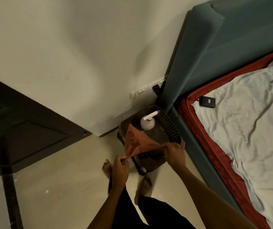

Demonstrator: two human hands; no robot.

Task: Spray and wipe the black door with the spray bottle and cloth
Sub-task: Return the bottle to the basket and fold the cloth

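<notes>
Both hands hold the cloth point(137, 142) stretched above a low stand: left hand point(120, 169) pinches its near corner, right hand point(175, 154) grips another. The bottle point(146, 123) stands at the stand's far edge, nearer the right hand; the door point(25, 129) lies left.

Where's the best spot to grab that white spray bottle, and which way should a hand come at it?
Probably the narrow neck just under the white sprayer head of the spray bottle. It stands upright on the dark stand, nozzle pointing toward the bed, so come from above and the near side. Both the left hand and right hand are pinching the cloth, so one must let go first.
</notes>
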